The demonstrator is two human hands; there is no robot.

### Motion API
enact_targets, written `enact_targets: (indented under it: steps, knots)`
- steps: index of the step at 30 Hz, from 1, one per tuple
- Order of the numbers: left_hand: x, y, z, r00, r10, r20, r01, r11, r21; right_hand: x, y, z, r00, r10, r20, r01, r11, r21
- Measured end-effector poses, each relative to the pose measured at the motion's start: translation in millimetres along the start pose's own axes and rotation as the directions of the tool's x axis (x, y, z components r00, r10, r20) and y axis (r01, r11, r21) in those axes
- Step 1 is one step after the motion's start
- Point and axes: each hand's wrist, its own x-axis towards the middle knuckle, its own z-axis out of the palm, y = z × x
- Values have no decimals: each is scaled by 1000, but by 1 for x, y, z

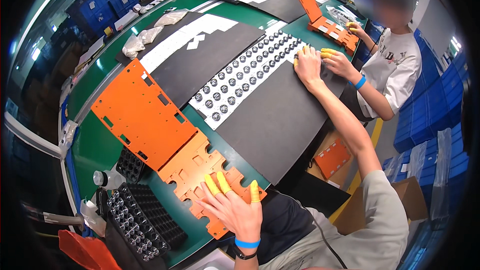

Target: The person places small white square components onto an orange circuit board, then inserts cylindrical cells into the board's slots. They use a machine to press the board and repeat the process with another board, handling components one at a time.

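My left hand (239, 214) rests with fingers spread on the lighter, notched half of an orange hinged fixture (192, 162), yellow cots on some fingertips. The fixture's large orange panel (145, 115) is swung open toward the far left. My right hand (308, 65) reaches out to the far right end of a white strip board (217, 122) that carries rows of black round parts (239, 91). Its fingers are bent down and closed; what they pinch, if anything, is hidden. The board lies beside a black foam sheet (280, 125).
Across the green table a co-worker's hand (341, 64) is close to mine, by another orange fixture (332, 32). Black trays of round parts (137, 220) and a clear bottle (109, 179) stand at the left. More black sheets (200, 55) and plastic bags (142, 40) lie beyond.
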Motion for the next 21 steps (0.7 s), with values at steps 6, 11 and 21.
enact_targets:
  steps: [6, 11, 21]
  knots:
    - [-1, -3, 2, 1000, 12, -10, -12, 1000, 3, 5, -8, -7, 999, -35, -24, 34, 999, -20]
    - [2, 1, -1, 999, 6, -41, -7, 1000, -30, 3, -58, -41, 976, -212, -49, 218, 941, 260]
    - [5, -2, -5, 999, 24, 37, -23, 1000, -16, 89, -197, -8, 973, -181, 142, 43, 749, 661]
